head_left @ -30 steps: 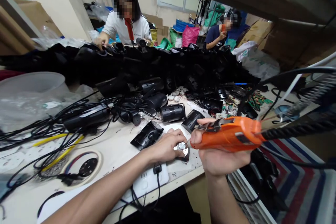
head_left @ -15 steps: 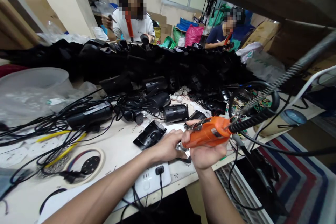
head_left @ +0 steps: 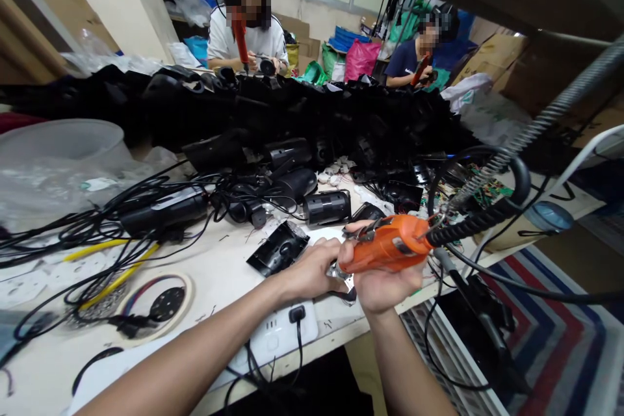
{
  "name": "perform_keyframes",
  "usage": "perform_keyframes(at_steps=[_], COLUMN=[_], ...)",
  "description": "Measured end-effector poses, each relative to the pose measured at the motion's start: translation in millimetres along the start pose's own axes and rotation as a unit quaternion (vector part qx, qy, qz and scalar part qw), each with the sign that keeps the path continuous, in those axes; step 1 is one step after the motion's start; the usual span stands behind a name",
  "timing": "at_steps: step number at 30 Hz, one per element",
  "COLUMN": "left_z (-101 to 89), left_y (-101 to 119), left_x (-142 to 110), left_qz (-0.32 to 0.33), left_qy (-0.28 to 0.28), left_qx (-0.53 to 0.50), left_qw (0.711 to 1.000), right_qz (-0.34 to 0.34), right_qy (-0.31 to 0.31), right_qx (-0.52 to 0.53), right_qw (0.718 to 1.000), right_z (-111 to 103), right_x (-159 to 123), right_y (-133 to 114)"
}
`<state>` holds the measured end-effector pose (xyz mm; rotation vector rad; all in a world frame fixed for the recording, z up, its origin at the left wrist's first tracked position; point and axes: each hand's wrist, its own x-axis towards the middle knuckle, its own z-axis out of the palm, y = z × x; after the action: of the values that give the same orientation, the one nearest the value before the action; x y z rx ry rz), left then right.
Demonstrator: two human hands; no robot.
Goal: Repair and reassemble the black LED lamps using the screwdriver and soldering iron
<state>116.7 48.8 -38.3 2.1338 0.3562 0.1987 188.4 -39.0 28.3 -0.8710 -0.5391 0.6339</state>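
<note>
My right hand [head_left: 385, 283] is wrapped round an orange electric screwdriver [head_left: 387, 248] with a black coiled cable [head_left: 475, 221] running off to the right. Its tip points left onto a small metal part [head_left: 342, 278] at the table's front edge. My left hand [head_left: 309, 272] is closed on that part, pinning it to the white table [head_left: 214, 273]. A black plastic housing [head_left: 277, 250] lies just left of my left hand.
A white power strip [head_left: 273, 335] lies under my left forearm. Tangled black cables [head_left: 112, 221], a tape roll [head_left: 156, 302] and black camera bodies [head_left: 326, 207] cover the table, with a long heap of black parts [head_left: 292, 110] behind. Two people work beyond it.
The orange screwdriver has swung from lying level and reaching far right to a shorter, tilted pose over the part. Its coiled cable has moved up. My left hand has stayed on the part.
</note>
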Motion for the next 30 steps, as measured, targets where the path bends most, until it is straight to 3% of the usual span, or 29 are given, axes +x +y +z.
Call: perform_keyframes(at_steps=[16,30], left_z=[3.4,1.4], left_y=[-4,1], left_x=[-2,-2], left_qz=[0.001,0.009], left_qy=[0.038,0.045], left_qx=[-0.061,-0.085], left_qw=[0.997,0.995], right_qz=[0.013,0.015], right_qy=[-0.073,-0.066], right_qx=[-0.003,-0.017], right_qw=[0.997,0.998], right_z=[7,9], right_x=[6,16], right_y=[7,6])
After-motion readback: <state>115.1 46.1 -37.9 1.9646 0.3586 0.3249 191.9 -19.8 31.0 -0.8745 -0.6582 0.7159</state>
